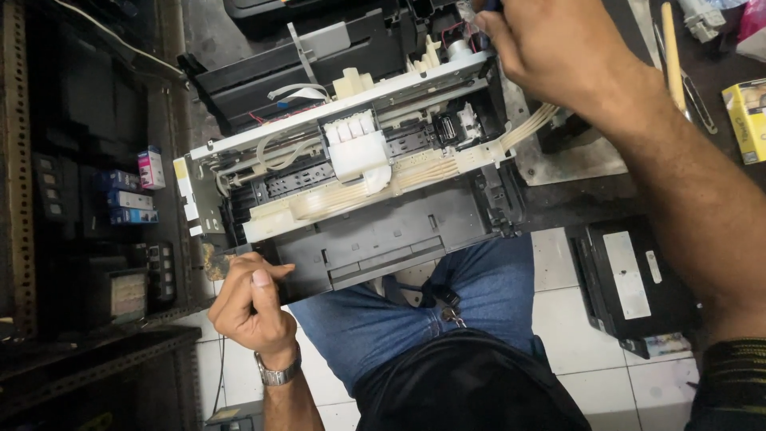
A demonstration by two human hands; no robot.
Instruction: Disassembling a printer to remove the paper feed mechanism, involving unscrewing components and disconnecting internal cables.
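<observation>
An opened inkjet printer (383, 239) with its cover off rests across my lap, showing a white carriage (357, 148), cream ink tubes (447, 164) and a metal rail. My left hand (249, 303), with a wristwatch, grips the printer's near-left corner, fingers curled around the edge. My right hand (550, 48) reaches over the far-right corner, fingers closed around a small dark tool or part near the red wires; what it holds is mostly hidden.
Dark shelving (88, 239) with small ink boxes (132, 195) stands on the left. Another black printer unit (634, 283) lies on the tiled floor at right. A yellow stick (672, 56) and a yellow box (748, 120) sit at upper right.
</observation>
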